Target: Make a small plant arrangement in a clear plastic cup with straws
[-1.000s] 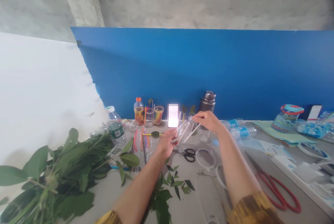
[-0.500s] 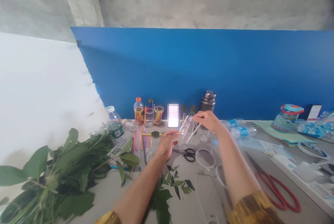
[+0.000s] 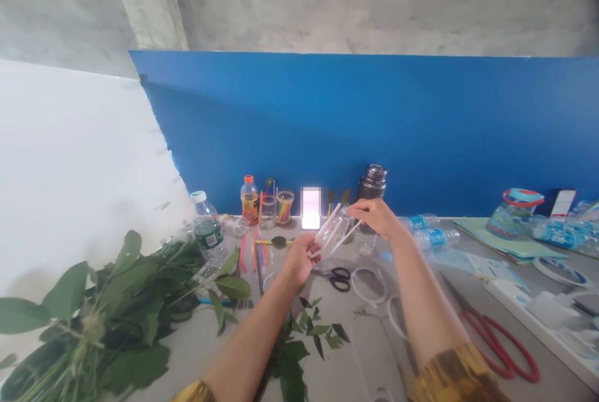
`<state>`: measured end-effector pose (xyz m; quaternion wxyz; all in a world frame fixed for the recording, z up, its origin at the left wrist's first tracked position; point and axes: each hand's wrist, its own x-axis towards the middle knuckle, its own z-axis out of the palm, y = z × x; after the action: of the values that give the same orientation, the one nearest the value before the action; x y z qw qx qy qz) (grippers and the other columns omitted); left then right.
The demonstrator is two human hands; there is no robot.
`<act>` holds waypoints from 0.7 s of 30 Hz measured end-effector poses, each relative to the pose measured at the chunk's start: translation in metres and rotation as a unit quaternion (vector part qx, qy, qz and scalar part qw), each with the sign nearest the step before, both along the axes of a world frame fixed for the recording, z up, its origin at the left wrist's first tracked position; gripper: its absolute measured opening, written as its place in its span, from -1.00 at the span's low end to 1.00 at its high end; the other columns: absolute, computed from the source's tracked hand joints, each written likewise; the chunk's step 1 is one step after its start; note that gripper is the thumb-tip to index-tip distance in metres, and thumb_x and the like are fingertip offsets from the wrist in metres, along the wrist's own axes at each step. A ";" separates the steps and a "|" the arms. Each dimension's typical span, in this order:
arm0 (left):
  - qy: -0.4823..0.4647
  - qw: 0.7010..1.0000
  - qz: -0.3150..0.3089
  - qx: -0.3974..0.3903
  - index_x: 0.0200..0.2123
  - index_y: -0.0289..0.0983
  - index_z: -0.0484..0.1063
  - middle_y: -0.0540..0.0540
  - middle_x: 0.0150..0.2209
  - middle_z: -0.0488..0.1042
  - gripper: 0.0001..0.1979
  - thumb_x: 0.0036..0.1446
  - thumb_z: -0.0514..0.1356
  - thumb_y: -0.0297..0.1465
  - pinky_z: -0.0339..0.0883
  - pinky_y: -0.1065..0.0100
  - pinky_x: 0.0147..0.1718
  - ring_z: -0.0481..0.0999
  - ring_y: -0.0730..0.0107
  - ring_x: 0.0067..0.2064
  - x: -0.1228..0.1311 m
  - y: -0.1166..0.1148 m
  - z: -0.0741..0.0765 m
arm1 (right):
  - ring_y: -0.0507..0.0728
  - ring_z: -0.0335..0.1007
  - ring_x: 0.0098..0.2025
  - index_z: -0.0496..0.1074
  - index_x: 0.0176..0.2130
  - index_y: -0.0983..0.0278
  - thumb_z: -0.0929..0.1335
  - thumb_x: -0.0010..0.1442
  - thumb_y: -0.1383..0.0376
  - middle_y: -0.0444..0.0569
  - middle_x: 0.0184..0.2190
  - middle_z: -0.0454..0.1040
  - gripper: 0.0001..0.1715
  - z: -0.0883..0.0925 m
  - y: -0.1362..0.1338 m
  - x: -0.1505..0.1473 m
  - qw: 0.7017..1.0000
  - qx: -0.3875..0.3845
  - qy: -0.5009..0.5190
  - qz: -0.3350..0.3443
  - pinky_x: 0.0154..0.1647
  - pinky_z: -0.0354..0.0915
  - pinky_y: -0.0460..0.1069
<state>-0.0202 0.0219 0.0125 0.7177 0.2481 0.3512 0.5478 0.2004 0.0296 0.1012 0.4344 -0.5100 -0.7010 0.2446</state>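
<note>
Steadying a tilted clear bottle [image 3: 333, 231] (it seems), the left hand [image 3: 302, 255] clasps it low, the right hand [image 3: 374, 215] pinching it high.

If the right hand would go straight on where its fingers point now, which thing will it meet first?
Most likely the clear plastic bottle, just at the fingertips of the right hand. Beyond it in the picture is a bright screen, though depth is unclear.

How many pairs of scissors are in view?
2: black scissors just right of the left hand, red scissors right of the right forearm. Leaves may hide others.
</note>
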 end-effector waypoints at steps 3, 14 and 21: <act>-0.055 0.996 -0.026 -0.060 -0.30 -0.32 0.44 -0.14 -0.35 0.53 -0.93 0.19 0.24 -0.43 0.41 0.33 -0.31 0.56 0.32 -0.30 0.003 -0.001 0.001 | 0.10 0.39 -0.37 0.66 -0.31 0.29 0.41 0.11 0.03 0.02 -0.28 0.61 -0.60 0.001 0.000 -0.002 1.000 -0.005 -0.005 0.006 -0.35 0.27 -0.02; -0.123 0.990 0.012 -0.062 -0.37 -0.33 0.47 -0.06 -0.42 0.55 -0.90 0.12 0.30 -0.60 0.48 0.35 -0.30 0.55 0.44 -0.41 0.010 -0.005 0.000 | 0.09 0.37 -0.41 0.67 -0.34 0.29 0.42 0.12 0.01 -0.01 -0.36 0.59 -0.59 0.003 -0.002 -0.011 0.997 -0.025 -0.048 0.062 -0.35 0.24 -0.02; -0.127 0.990 0.014 -0.061 -0.37 -0.31 0.46 -0.01 -0.46 0.53 -0.85 0.10 0.29 -0.65 0.45 0.39 -0.35 0.53 0.47 -0.44 0.010 -0.004 0.001 | 0.10 0.38 -0.39 0.67 -0.32 0.30 0.43 0.12 0.05 -0.01 -0.38 0.58 -0.62 0.002 -0.002 -0.010 0.997 -0.025 -0.041 0.065 -0.35 0.24 -0.02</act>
<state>-0.0099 0.0177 0.0135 0.7626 0.1273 0.2934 0.5623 0.1901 0.0271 0.1029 0.3756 -0.4841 -0.7432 0.2686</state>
